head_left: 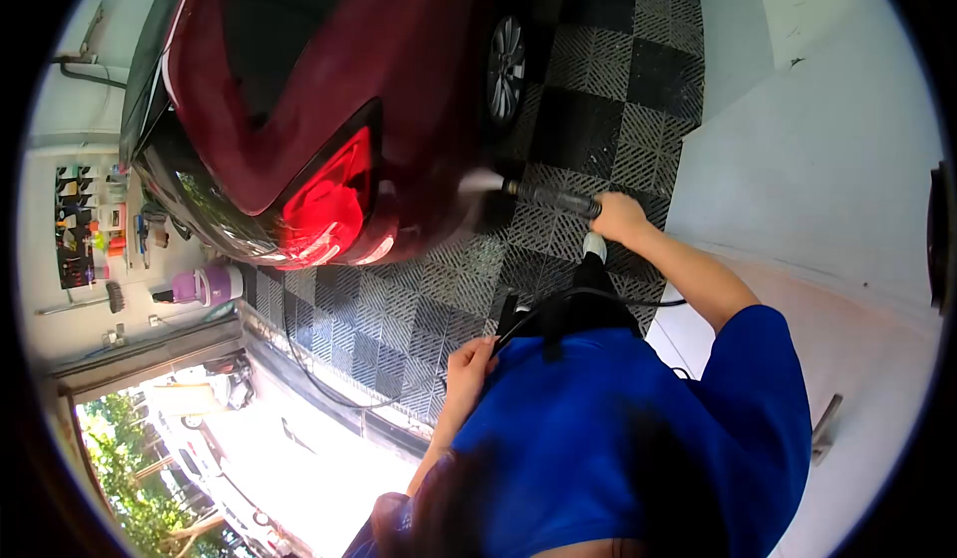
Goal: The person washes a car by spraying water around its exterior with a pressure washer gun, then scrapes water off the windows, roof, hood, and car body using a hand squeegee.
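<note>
My right hand (620, 218) is wrapped round the grip of a black spray wand (558, 199). A whitish spray fans from the wand's tip toward the lower rear side of a dark red car (419, 89), just behind its wheel (505, 69). The lit-looking red tail light (334, 199) is left of the spray. Down by my waist, my left hand (472, 364) is closed on a thin black hose (528, 316), which passes in front of my dark trousers.
Black and grey grid tiles (588, 109) cover the floor. A pale wall (817, 159) runs along the right. At left are a tool rack (75, 229), a purple machine (207, 286) and a wide opening to daylight. The hose also loops across the floor.
</note>
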The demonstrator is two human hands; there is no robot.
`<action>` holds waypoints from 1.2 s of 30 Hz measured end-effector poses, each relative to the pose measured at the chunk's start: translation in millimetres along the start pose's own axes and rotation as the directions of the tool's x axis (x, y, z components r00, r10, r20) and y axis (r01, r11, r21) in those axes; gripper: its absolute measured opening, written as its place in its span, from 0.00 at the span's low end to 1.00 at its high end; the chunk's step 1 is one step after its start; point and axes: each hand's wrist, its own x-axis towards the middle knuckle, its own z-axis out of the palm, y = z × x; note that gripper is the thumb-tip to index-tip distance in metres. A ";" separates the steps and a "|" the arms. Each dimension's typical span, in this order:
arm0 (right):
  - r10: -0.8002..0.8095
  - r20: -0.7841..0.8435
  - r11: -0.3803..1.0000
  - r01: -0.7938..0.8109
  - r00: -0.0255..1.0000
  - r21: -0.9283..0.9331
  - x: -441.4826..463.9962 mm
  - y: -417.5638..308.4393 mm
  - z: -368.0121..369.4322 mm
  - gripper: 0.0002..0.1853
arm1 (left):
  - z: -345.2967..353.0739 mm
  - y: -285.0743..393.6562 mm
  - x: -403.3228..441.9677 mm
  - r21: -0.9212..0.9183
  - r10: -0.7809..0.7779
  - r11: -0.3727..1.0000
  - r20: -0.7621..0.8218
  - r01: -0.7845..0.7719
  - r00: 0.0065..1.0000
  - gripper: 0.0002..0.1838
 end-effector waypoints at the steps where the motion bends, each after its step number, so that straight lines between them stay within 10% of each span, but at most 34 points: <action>1: 0.023 -0.040 0.999 -0.021 0.999 0.046 10.1 3.4 -9.1 0.15 | 12.8 2.0 1.8 -0.029 -0.015 0.999 -0.077 0.013 0.997 0.15; 12: 0.034 0.420 0.998 -0.006 0.907 -0.066 73.7 28.5 32.4 0.11 | 42.7 35.9 8.8 -0.126 -0.086 0.990 -0.172 0.065 0.981 0.15; 18: 0.220 0.091 0.964 -0.231 0.971 0.133 145.8 71.4 44.8 0.15 | 46.4 21.8 13.7 -0.163 -0.059 0.987 -0.328 0.005 0.943 0.14; 26: 0.184 -0.101 0.894 -0.124 0.978 0.431 152.4 47.9 -31.2 0.18 | 32.4 16.8 19.7 -0.145 -0.050 0.989 -0.509 -0.028 0.859 0.12; 36: 0.493 -0.311 0.719 -0.180 0.813 0.671 208.9 54.2 -60.4 0.16 | 23.0 22.2 21.3 -0.140 0.004 0.984 -0.602 -0.111 0.798 0.13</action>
